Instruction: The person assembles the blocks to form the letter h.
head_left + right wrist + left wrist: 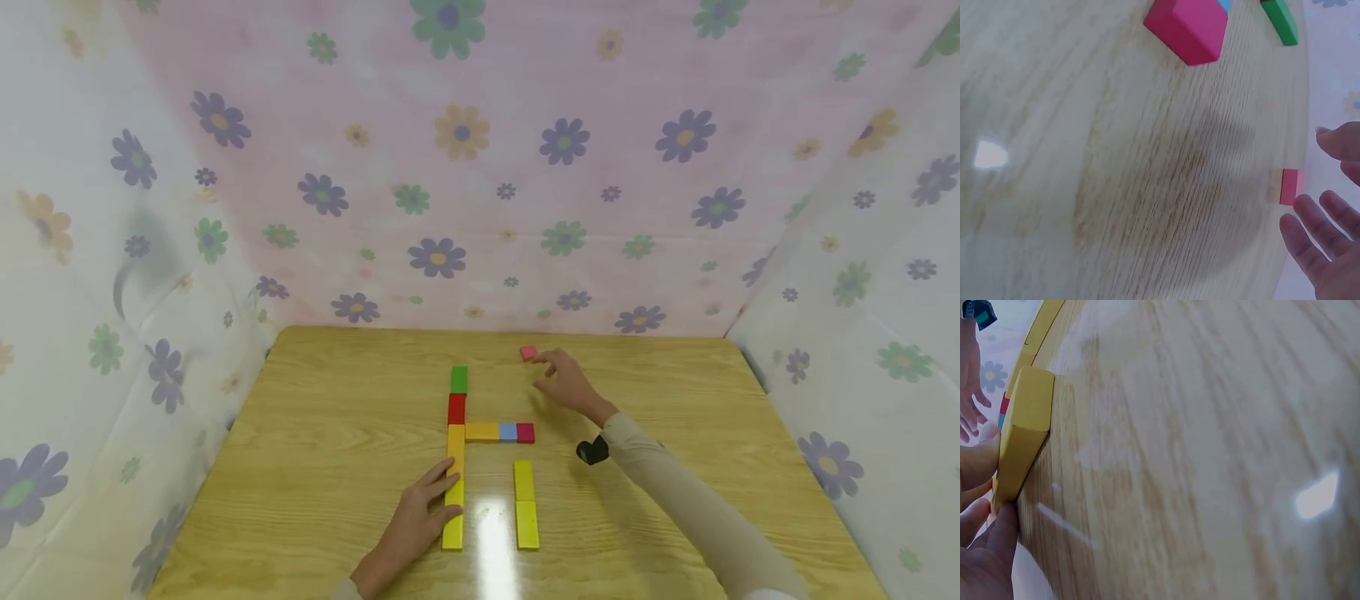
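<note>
My left hand [412,517] rests with its fingers extended over a column of blocks, touching the lower yellow block [453,537] and the orange block [456,442] above it. From close by, fingertips lie along the side of a yellow block [1032,403]. Above the orange block, the column continues with a red block [457,409] and a green block [459,379]. Near the table's far edge, my right hand [567,383] reaches toward a small pink block [528,353], index fingertip right at it. In the right wrist view, the thumb and fingers are spread, holding nothing.
A row of an orange block [482,432], a light blue block [508,432] and a crimson block [526,432] branches right from the column. Two yellow blocks [527,504] lie end to end nearer me. Flower-patterned cloth [465,167] surrounds the wooden table [337,467]. A black device [592,451] sits at my right wrist.
</note>
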Demonstrator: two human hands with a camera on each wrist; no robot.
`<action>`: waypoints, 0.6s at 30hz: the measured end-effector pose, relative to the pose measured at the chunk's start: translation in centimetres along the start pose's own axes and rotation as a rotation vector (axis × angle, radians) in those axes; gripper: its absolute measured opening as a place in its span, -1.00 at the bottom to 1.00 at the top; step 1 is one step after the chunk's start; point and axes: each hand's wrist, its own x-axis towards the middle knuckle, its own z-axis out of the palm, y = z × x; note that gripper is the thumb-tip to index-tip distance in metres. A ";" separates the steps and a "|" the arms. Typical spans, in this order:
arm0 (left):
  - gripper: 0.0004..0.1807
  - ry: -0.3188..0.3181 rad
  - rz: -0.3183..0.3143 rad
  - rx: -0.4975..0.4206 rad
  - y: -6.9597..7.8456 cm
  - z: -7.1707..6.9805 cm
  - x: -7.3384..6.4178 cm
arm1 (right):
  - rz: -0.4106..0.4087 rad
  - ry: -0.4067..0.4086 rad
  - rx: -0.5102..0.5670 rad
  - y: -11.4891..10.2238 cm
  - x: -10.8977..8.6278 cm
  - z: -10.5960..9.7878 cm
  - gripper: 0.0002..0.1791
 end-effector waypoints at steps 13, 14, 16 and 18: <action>-0.44 0.014 0.012 -0.003 -0.3 -0.1 0.0 | 0.133 0.057 0.068 2.1 3.9 1.0 -0.53; -0.44 0.014 0.012 -0.005 -0.3 -0.1 0.0 | 0.131 0.052 0.075 2.2 4.1 1.1 -0.53; -0.44 0.014 0.014 -0.004 -0.3 -0.1 0.0 | 0.114 0.045 0.072 2.3 4.5 1.2 -0.54; -0.44 0.012 0.014 -0.009 -0.3 -0.1 0.1 | 0.098 0.035 0.045 2.6 4.8 1.5 -0.57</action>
